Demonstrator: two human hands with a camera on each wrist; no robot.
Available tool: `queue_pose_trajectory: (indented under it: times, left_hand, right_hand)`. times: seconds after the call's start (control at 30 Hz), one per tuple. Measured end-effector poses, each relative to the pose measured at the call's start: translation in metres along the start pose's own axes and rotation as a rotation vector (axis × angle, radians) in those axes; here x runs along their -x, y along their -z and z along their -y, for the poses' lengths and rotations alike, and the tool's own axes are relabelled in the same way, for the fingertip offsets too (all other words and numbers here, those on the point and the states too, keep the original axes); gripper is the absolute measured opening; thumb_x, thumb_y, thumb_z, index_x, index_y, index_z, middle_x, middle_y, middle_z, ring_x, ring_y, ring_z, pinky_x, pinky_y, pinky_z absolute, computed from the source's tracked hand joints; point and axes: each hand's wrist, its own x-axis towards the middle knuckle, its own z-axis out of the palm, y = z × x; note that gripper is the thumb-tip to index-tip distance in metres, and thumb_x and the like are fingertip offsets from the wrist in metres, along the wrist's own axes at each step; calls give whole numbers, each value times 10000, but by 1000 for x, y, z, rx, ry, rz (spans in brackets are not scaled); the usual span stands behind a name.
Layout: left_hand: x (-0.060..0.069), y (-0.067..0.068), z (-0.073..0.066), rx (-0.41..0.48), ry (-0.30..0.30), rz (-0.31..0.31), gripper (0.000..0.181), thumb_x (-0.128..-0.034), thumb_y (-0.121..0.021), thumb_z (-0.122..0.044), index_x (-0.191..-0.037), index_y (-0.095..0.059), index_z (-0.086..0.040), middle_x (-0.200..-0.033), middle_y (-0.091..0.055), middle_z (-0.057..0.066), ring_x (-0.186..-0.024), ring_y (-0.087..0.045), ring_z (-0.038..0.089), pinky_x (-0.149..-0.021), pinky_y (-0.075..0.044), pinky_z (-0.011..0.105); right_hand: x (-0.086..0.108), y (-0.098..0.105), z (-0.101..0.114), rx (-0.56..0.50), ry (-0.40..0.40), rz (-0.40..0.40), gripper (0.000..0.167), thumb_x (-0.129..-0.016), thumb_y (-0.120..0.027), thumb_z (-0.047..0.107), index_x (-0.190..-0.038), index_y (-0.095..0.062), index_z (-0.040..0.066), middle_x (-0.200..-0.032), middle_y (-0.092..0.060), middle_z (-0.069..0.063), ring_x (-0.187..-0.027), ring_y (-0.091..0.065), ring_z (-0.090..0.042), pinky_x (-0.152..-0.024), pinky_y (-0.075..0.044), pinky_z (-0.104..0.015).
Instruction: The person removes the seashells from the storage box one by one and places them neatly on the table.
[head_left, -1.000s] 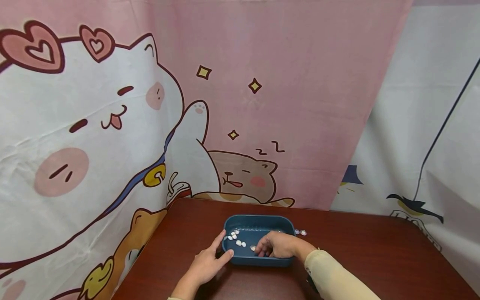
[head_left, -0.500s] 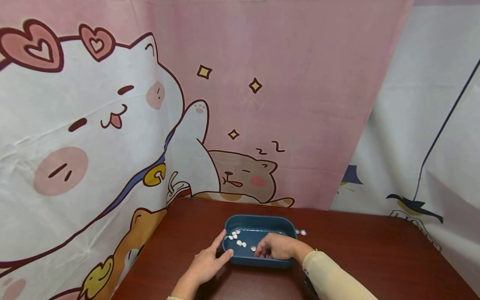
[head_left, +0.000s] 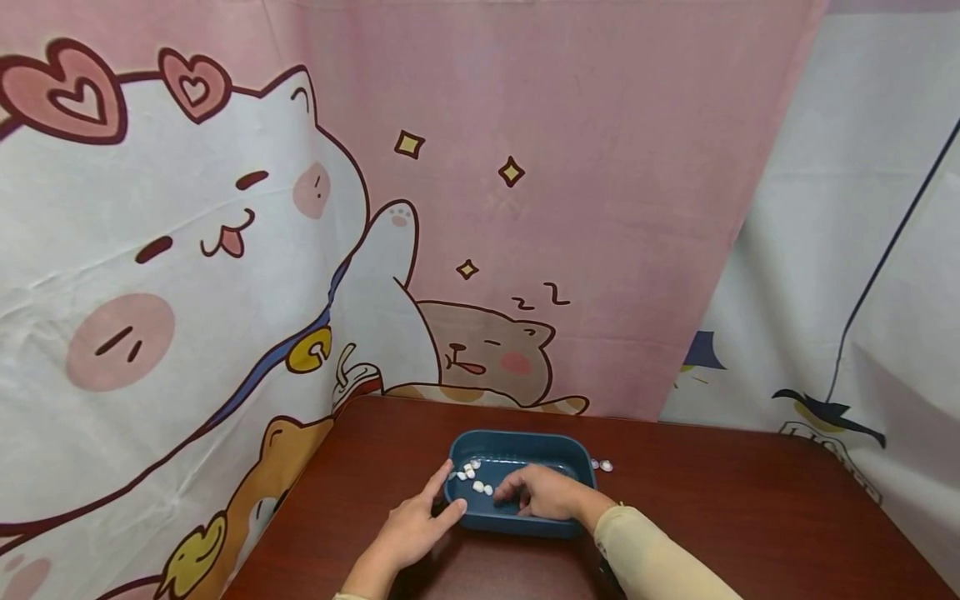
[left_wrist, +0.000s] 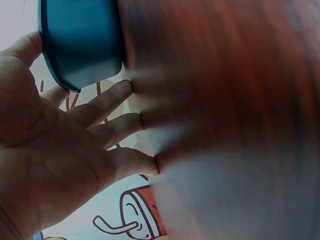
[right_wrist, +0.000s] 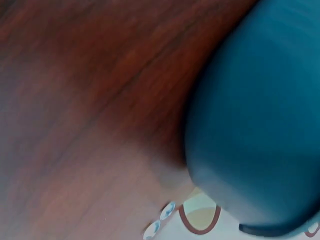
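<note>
A blue rectangular basin [head_left: 517, 523] stands on the table, and several small white pebble-like pieces [head_left: 478, 486] lie in its left part. My left hand [head_left: 412, 529] steadies the basin's left end with thumb and index finger on the rim. In the left wrist view the fingers of that left hand [left_wrist: 60, 135] are spread and fairly straight, some tips on the table. My right hand [head_left: 547, 493] reaches inside the basin, fingers bent downward near its floor, just right of the white pieces. Whether anything is between its fingertips is hidden; the right wrist view shows only the basin's outside [right_wrist: 250, 120].
Two small shiny clear pieces [head_left: 606, 466] lie on the reddish-brown table [head_left: 712, 483] just beyond the basin's right end. A cartoon-printed curtain [head_left: 600, 208] hangs behind and to the left of the table.
My right hand has shifted slightly left inside the basin, and its fingers now cover the spot where a small shiny piece lay. The left hand and basin have stayed put.
</note>
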Motion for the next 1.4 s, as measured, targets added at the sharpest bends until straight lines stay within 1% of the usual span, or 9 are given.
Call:
queue_pose_trajectory:
  times: [0.17, 0.37, 0.47, 0.63, 0.73, 0.87, 1.1, 1.2, 1.4]
  left_hand:
    - [0, 0, 0, 5, 1, 9, 830, -1006, -551, -705, -1690, -323, -295, -1534, -608, 211, -1306, -617, 535, -1015, -395, 850]
    - [0, 1, 0, 9, -5, 16, 819, -1016, -546, -695, -1694, -313, -300, -1525, -618, 205, -1302, -621, 531, -1013, -376, 866]
    - [0, 1, 0, 13, -12, 17, 819, -1018, -540, -697, -1695, -309, -299, -1520, -620, 208, -1297, -624, 530, -1007, -387, 859]
    - [0, 1, 0, 11, -21, 13, 817, -1020, -533, -699, -1694, -314, -294, -1535, -607, 213, -1295, -626, 533, -1006, -404, 845]
    - [0, 1, 0, 8, -19, 9, 816, -1018, -532, -701, -1692, -318, -293, -1542, -602, 209, -1308, -618, 540, -1026, -365, 867]
    - [-1, 1, 0, 10, -18, 9, 818, -1017, -532, -704, -1693, -318, -294, -1534, -612, 202, -1317, -613, 539, -1043, -320, 887]
    - [0, 1, 1, 8, -19, 18, 817, -1019, -532, -702, -1693, -315, -295, -1523, -619, 205, -1304, -622, 523, -1020, -383, 852]
    - [0, 1, 2, 7, -17, 19, 822, -1017, -530, -708, -1693, -315, -293, -1528, -614, 207, -1308, -618, 527, -1026, -376, 854]
    - [-1, 0, 4, 5, -18, 22, 824, -1019, -523, -710, -1695, -310, -288, -1531, -611, 208, -1319, -613, 527, -1050, -323, 875]
  right_hand:
    - [-8, -8, -1, 80, 26, -85, 299, -898, -853, 69, -1177, -811, 167, -1156, -754, 9, -867, -624, -35, -794, -549, -218]
    - [-19, -15, 5, 176, 68, -183, 253, -863, -890, 101, -1101, -816, 145, -1120, -706, -13, -849, -612, -84, -784, -535, -246]
    - [-23, -17, 8, 189, 72, -197, 213, -867, -881, 87, -1068, -817, 117, -1082, -747, -23, -850, -648, -79, -778, -556, -250]
    - [-26, -19, 10, 193, 67, -205, 112, -895, -848, 63, -997, -833, 108, -969, -817, 3, -834, -677, -7, -745, -568, -237]
    - [-26, -19, 11, 200, 62, -210, 78, -905, -843, 73, -968, -840, 119, -945, -823, 15, -833, -682, 1, -742, -565, -232]
    - [-24, -18, 12, 210, 59, -219, 73, -907, -842, 77, -964, -843, 123, -935, -822, 17, -836, -692, -9, -755, -578, -242]
    - [-21, -17, 15, 228, 84, -258, 70, -890, -847, 50, -936, -841, 103, -898, -822, 5, -811, -710, -44, -746, -585, -259]
    - [-21, -17, 14, 234, 92, -273, 69, -898, -842, 57, -948, -845, 105, -898, -827, 2, -826, -724, -50, -764, -593, -260]
    - [-20, -18, 16, 245, 20, -302, 65, -913, -836, 83, -955, -850, 130, -910, -821, 41, -831, -718, -43, -782, -613, -301]
